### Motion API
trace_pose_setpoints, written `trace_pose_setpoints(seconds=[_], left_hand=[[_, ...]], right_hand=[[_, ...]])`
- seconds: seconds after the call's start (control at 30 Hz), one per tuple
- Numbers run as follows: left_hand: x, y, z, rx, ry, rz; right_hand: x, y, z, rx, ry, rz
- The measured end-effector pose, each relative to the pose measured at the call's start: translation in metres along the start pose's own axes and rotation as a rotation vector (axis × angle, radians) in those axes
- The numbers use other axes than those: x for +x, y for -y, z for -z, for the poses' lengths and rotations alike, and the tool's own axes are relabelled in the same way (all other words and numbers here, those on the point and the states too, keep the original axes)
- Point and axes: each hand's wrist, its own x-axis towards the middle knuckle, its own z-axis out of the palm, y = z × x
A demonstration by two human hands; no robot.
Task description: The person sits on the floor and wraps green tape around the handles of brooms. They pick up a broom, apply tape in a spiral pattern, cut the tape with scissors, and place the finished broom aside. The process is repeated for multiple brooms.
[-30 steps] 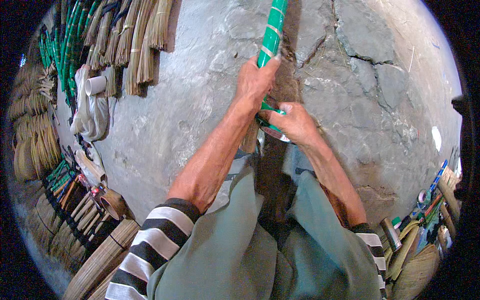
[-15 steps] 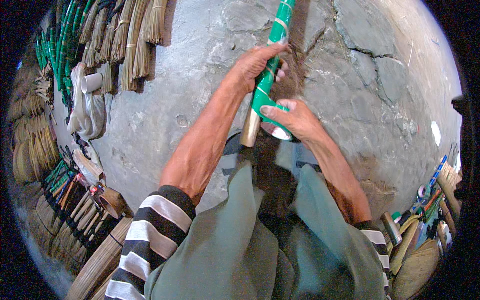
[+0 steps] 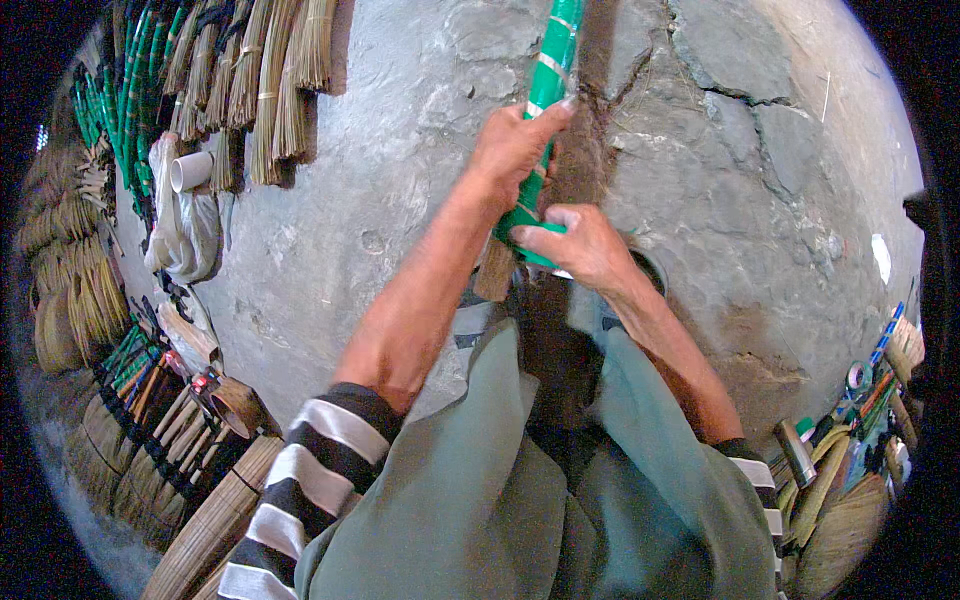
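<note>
left hand (image 3: 512,150): wraps green pole (image 3: 560,35)
right hand (image 3: 588,245): grips tape roll (image 3: 541,258)
tape roll: pale core (image 3: 563,274) visible earlier, now mostly hidden

Left forearm (image 3: 425,290) slanting up from 8 o'clock; left hand (image 3: 508,150) gripping near 12 o'clock, fingers curling round, thumb stretching toward 2 o'clock. Right forearm (image 3: 668,345) angling in from 4 o'clock; right hand (image 3: 590,250) pinching at 2 o'clock, thumb pointing toward 9 o'clock, index finger bending above it.

Left hand (image 3: 512,150) round green pole (image 3: 555,65) (pale-banded, bare at lower end); right hand (image 3: 585,245) pinches green tape (image 3: 538,257); straw bundles (image 3: 270,90) upper left.
</note>
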Motion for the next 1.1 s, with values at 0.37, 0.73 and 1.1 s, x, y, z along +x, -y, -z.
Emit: trace_pose_setpoints(seconds=[0.37, 0.73, 1.1], left_hand=[[-0.004, -0.002, 0.001, 0.085, -0.046, -0.148], [-0.015, 0.002, 0.002, -0.019, 0.009, 0.026], [-0.022, 0.005, 0.001, -0.069, -0.05, 0.055]], right_hand=[[0.002, 0.009, -0.014, 0.197, 0.035, -0.087], [-0.002, 0.009, -0.01, -0.044, -0.04, -0.014], [-0.005, -0.007, -0.013, 0.371, 0.119, -0.074]])
